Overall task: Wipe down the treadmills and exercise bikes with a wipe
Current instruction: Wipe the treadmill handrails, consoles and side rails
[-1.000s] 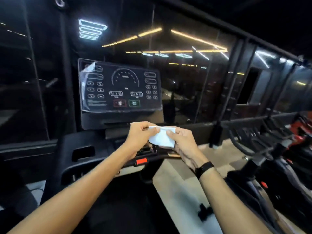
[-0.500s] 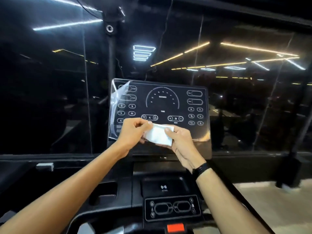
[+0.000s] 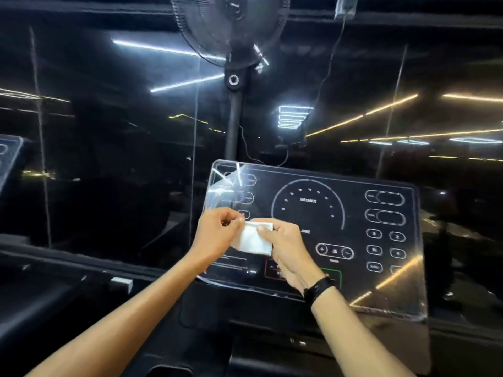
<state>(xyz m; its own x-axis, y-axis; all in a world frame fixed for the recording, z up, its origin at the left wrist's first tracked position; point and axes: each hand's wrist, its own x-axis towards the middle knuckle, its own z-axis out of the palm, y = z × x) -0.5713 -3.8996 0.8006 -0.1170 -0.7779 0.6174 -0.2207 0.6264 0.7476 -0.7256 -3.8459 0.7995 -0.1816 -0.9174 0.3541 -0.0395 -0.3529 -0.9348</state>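
Observation:
A folded white wipe is held between both hands in front of the treadmill's black console panel. My left hand pinches its upper left edge with thumb and fingertips. My right hand, a black band on its wrist, grips the wipe's right side with the thumb on top. The console shows a round dial, plus and minus buttons and a red and a green button. A clear protective film peels up at the panel's top left corner. The hands cover the panel's lower left part.
A black standing fan on a pole rises behind the console, against a dark glass wall with reflected ceiling lights. Another console's corner shows at the left edge. The treadmill's dark handrail frame runs below.
The view has swung left and up, so the console now sits to the right and the fan has come into view. Both hands have stayed on the wipe, raised in front of the panel.

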